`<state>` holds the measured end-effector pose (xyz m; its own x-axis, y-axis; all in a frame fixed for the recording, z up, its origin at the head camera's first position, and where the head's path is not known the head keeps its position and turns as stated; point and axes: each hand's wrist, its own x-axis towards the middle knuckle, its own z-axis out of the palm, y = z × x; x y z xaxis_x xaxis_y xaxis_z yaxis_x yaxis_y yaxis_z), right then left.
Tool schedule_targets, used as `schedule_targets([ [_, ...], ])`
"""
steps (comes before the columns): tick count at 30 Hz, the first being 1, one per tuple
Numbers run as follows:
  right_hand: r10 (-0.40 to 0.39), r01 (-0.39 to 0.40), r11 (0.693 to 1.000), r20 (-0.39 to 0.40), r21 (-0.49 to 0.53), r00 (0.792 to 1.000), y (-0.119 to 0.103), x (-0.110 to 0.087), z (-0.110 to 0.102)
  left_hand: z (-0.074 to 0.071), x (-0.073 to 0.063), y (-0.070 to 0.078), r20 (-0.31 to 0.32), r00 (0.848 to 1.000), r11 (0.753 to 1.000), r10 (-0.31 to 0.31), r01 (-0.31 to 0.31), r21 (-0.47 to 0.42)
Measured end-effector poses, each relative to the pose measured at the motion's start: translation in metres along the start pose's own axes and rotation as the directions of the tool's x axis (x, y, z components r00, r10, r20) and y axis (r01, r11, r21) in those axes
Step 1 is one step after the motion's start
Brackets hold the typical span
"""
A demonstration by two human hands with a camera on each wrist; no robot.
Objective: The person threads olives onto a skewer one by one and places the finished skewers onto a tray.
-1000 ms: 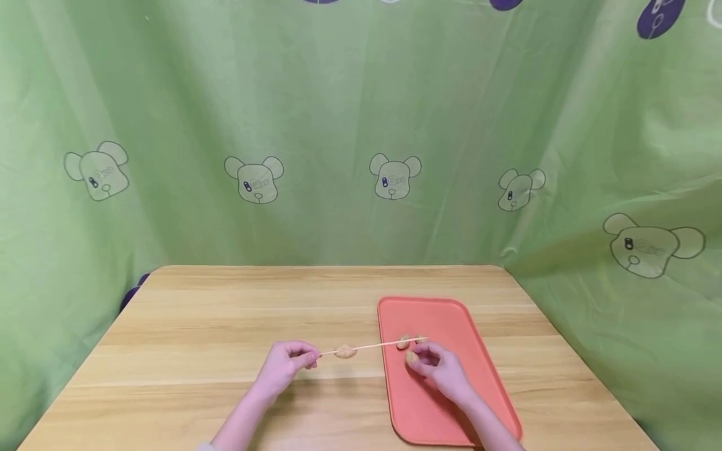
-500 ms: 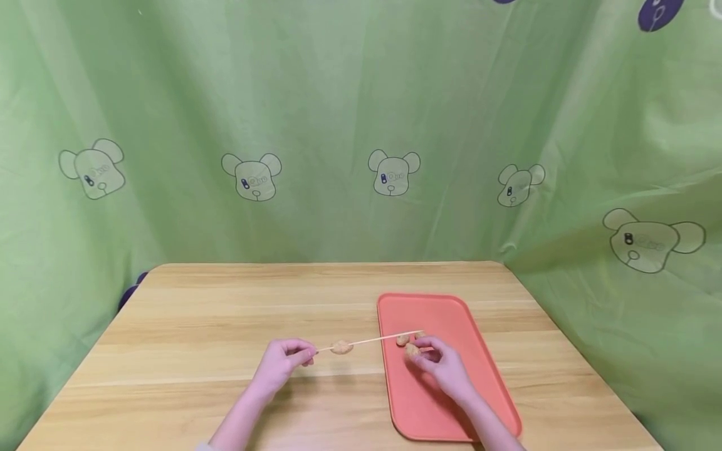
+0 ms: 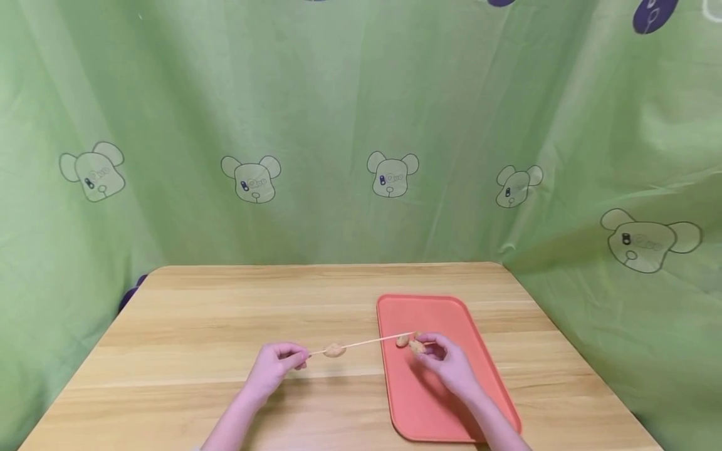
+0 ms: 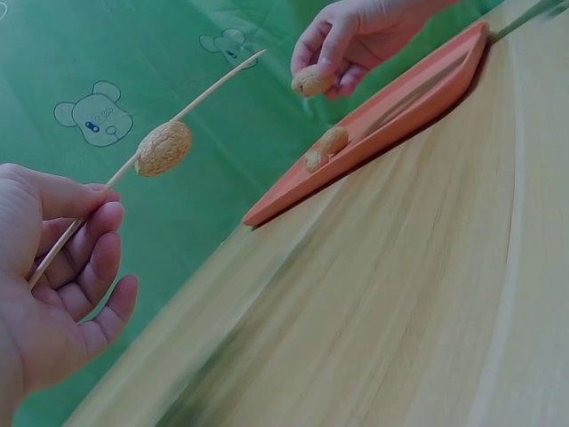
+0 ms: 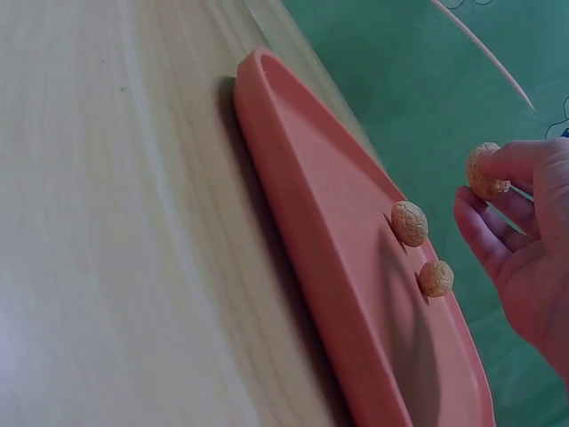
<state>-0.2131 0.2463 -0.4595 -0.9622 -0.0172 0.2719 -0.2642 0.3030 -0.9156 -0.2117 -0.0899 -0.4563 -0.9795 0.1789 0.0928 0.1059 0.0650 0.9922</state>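
My left hand [image 3: 276, 366] pinches a thin wooden skewer [image 3: 372, 341] near its lower end. A wrinkled golden-brown ball [image 4: 164, 149], like a fried meatball, is threaded on the skewer a little beyond my fingertips. The bare tip of the skewer points right and reaches over the tray in the head view. Between thumb and fingers, my right hand [image 3: 451, 366] holds a similar ball [image 5: 486, 172] up above the tray, apart from the skewer tip in the left wrist view. Two more such balls, one [image 5: 410, 223] beside the other [image 5: 436, 278], lie in the tray.
The coral-red tray [image 3: 434, 426], low-rimmed, lies lengthwise on the right half of the wooden table [image 3: 225, 313]. A green curtain [image 3: 327, 113] with bear-head prints hangs behind the table and along its sides.
My left hand and the skewer have drifted slightly left. My right hand has shifted a little to the right and away from me, and the ball in it shows more of its side.
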Motion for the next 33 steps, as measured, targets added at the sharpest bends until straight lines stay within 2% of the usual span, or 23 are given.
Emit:
schedule_targets([
  [8, -0.109, 0.108, 0.994, 0.048, 0.009, 0.993, -0.0017, -0.0008, -0.0059, -0.0055, -0.0017, -0.0069, 0.025, 1.0, 1.0, 0.007, -0.008, 0.027],
  [16, -0.228, 0.213, 0.966, 0.098, 0.144, 0.969, -0.0016, 0.0004, -0.0078, -0.0081, -0.0028, -0.0093, 0.047, 0.999, 0.999, 0.005, -0.007, 0.039],
  [21, -0.247, 0.227, 0.958, 0.101, 0.178, 0.964, -0.002, -0.0001, -0.0077, -0.0081, -0.0046, -0.0076, 0.054, 0.998, 0.999, 0.011, -0.013, 0.033],
  [33, -0.227, 0.217, 0.971, 0.103, 0.101, 0.968, -0.0065, -0.0007, -0.007, -0.009, -0.0083, -0.0021, 0.069, 0.997, 0.999, 0.034, -0.037, 0.04],
])
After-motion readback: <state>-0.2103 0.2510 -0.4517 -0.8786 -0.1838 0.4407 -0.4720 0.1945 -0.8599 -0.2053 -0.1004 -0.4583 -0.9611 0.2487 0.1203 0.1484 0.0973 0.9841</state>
